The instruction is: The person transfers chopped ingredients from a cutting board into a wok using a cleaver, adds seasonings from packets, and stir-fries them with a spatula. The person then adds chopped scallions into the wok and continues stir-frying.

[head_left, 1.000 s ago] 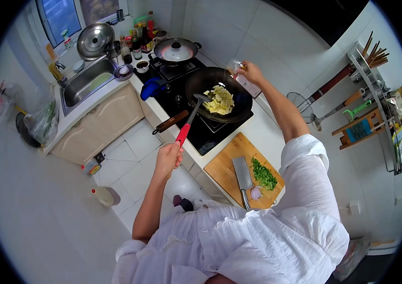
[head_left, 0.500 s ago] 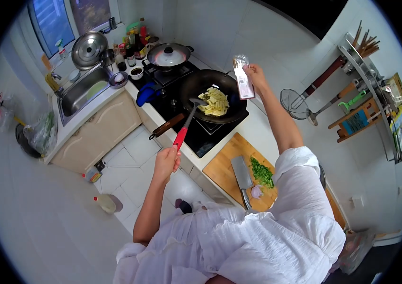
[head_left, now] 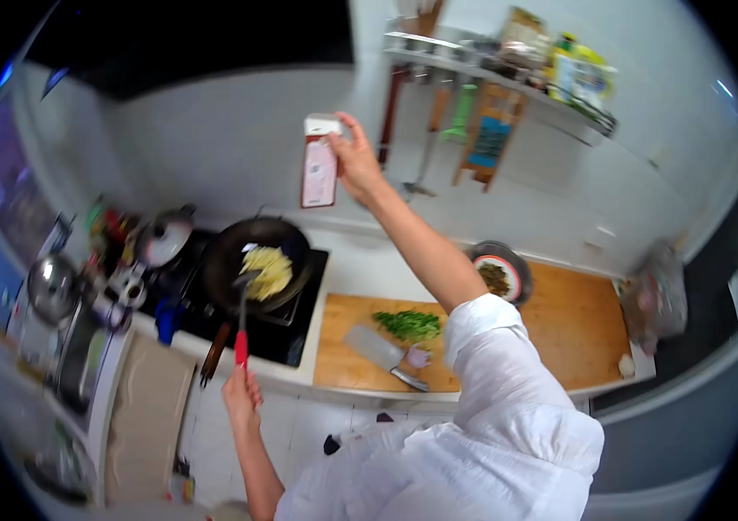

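My left hand (head_left: 241,401) is closed round the red handle of a spatula (head_left: 241,346). The spatula's head rests in a dark wok (head_left: 219,260) on the stove, touching pale yellow cut food (head_left: 271,271). Raised to the right of the wok, my right hand (head_left: 354,163) grips a slim pink-and-white packet (head_left: 320,169) with dark red edges. Blur makes its print unreadable. Below my right arm, a wooden cutting board (head_left: 343,369) bears a cleaver (head_left: 377,349), chopped greens (head_left: 408,325) and a piece of onion (head_left: 418,356).
A lidded pan (head_left: 163,239) stands on the back left burner. Utensils hang from a wall rack (head_left: 464,62) holding packets. A bowl (head_left: 521,269) with brownish contents sits right of the board. A sink (head_left: 78,365) is at the left, and a plastic bag (head_left: 657,291) at the far right.
My view has swung to the right, bringing the bowl and more countertop into sight. The packet now shows its face more squarely. Both hands keep their holds.
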A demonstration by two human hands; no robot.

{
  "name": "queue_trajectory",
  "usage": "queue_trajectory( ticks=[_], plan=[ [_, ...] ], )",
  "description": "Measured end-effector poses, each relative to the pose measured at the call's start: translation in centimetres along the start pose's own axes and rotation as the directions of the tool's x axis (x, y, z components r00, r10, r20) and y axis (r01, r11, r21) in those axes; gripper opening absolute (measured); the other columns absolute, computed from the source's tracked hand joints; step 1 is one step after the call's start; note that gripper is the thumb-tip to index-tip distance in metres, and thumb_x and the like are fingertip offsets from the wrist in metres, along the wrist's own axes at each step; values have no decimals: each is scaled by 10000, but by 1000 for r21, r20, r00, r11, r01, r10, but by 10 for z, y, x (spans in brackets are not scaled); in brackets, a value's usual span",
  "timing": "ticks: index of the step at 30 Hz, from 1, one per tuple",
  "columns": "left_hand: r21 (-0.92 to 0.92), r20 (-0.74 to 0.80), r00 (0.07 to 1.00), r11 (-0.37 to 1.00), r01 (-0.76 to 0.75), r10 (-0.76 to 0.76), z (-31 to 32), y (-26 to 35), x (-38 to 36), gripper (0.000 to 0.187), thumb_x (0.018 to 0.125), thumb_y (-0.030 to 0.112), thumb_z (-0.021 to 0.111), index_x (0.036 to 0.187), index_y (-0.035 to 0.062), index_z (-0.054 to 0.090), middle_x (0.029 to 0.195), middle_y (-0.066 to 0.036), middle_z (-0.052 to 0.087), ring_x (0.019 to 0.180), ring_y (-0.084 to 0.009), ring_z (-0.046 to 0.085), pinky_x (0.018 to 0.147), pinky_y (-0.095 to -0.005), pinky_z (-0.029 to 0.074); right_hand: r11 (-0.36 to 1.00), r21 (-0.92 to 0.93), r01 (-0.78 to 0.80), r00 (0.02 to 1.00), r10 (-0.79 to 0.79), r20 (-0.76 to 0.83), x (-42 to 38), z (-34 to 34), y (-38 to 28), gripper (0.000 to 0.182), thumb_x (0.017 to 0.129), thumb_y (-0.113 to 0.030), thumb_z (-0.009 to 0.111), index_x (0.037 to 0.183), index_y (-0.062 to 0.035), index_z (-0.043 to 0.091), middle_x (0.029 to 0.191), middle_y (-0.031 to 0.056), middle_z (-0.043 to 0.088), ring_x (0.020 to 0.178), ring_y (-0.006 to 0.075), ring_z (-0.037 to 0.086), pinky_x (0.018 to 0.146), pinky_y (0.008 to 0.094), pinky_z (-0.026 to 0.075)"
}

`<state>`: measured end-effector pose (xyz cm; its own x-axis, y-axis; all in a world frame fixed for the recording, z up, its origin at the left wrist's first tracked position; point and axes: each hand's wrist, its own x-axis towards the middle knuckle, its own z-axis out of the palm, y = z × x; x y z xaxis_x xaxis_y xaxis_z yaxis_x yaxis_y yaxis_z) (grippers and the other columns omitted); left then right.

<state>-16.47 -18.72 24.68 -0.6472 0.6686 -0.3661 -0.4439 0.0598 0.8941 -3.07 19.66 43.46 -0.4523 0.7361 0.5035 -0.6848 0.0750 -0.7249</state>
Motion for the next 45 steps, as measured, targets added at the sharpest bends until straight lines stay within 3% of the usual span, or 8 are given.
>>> queue_trajectory(
  ticks=[5,15,23,26,32,37,38,45],
  plan=[
    [12,43,999,1000,-27,27,13,-2,-3,347,954,382,481,766,92,506,523,40,404,392,-63,327,352,-214,250,774,-574,268,937,-349,-33,14,-56,-144,391,862,-112,657,1181,-27,446,855,15,593,803,99,573,688,222,481],
    [14,-58,990,992,-126,127,90,-30,-46,335,956,373,476,782,89,509,532,35,430,399,-61,366,356,-211,266,298,-436,849,394,-907,149,61,-162,-458,316,842,-38,663,1064,0,442,980,91,598,894,149,590,793,262,507],
    [-28,-178,968,982,-187,179,163,-55,-76,346,962,348,479,780,59,531,521,23,449,389,-59,382,354,-206,291,263,-845,466,423,-905,-48,128,-226,-440,421,734,-171,751,992,-13,457,916,101,559,861,239,572,789,380,463],
    [-37,-149,973,982,-183,176,179,-61,-86,351,959,344,482,772,52,536,521,19,451,378,-66,383,350,-207,295,11,-990,138,385,-922,43,123,-225,-436,474,691,-248,755,983,-17,462,912,178,574,881,346,591,806,437,454],
    [-14,-151,968,979,-204,200,200,-63,-93,351,950,328,504,729,60,551,520,26,453,388,-74,394,366,-222,307,48,-974,221,374,-927,39,159,-276,-460,594,659,-467,775,965,-24,524,920,150,589,827,302,595,768,396,472],
    [-56,-174,975,988,-146,134,213,-66,-95,309,958,313,485,788,64,555,557,25,483,413,-52,419,375,-192,328,-276,-951,-140,742,-665,84,165,-306,-453,595,643,-553,728,712,35,672,766,207,668,777,363,656,767,411,490],
    [-61,-174,976,987,-146,133,213,-67,-94,310,959,313,483,788,65,555,561,24,488,414,-52,423,375,-191,331,-247,-951,-184,826,-564,-13,176,-326,-460,857,606,-551,755,1113,95,510,1082,291,599,1007,387,599,912,425,443],
    [-75,-180,977,989,-126,111,216,-77,-86,329,958,344,478,785,72,546,559,31,490,419,-54,422,379,-197,327,-667,-733,134,438,-624,647,41,-255,-441,591,766,-384,717,1192,-21,529,1148,170,567,1095,304,498,928,418,396]
  ],
)
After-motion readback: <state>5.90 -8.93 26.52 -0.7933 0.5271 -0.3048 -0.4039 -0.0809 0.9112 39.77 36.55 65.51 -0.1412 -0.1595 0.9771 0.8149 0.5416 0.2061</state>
